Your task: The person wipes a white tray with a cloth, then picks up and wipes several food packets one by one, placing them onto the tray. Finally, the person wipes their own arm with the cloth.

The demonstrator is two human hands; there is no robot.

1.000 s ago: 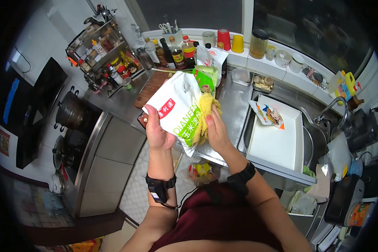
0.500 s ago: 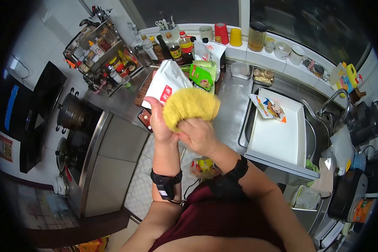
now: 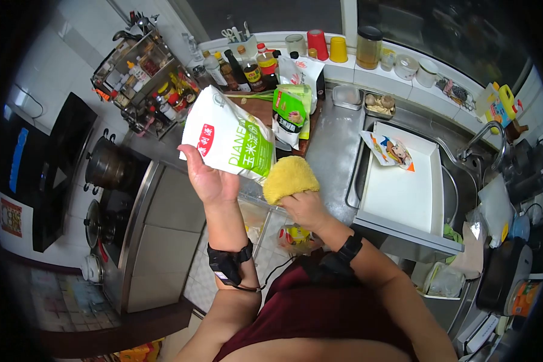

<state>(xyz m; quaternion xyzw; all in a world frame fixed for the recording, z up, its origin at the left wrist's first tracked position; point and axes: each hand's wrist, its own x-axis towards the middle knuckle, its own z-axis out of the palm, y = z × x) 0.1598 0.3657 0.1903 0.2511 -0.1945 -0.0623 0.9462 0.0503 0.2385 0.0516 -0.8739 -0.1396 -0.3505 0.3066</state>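
A white and green bag of corn starch (image 3: 226,136) is tilted over the counter, its printed front facing up. My left hand (image 3: 211,181) supports it from beneath, thumb along the lower left edge, with the other fingers hidden behind the bag. My right hand (image 3: 306,208) grips a fluffy yellow cloth (image 3: 291,180) at the bag's lower right corner. Whether cloth and bag touch is hard to tell. Behind them, a green and white packet (image 3: 288,114) stands on the brown cutting board (image 3: 256,107).
Sauce bottles (image 3: 251,75) line the back. On the right, a white tray (image 3: 401,202) sits over the sink with a small printed packet (image 3: 389,151) in it. A spice rack (image 3: 145,75) and a dark pot (image 3: 108,163) are at left.
The cloth has moved off the bag's face, down and to the right. My left hand has shifted left with the bag, whose green printed label now shows. My hands have separated.
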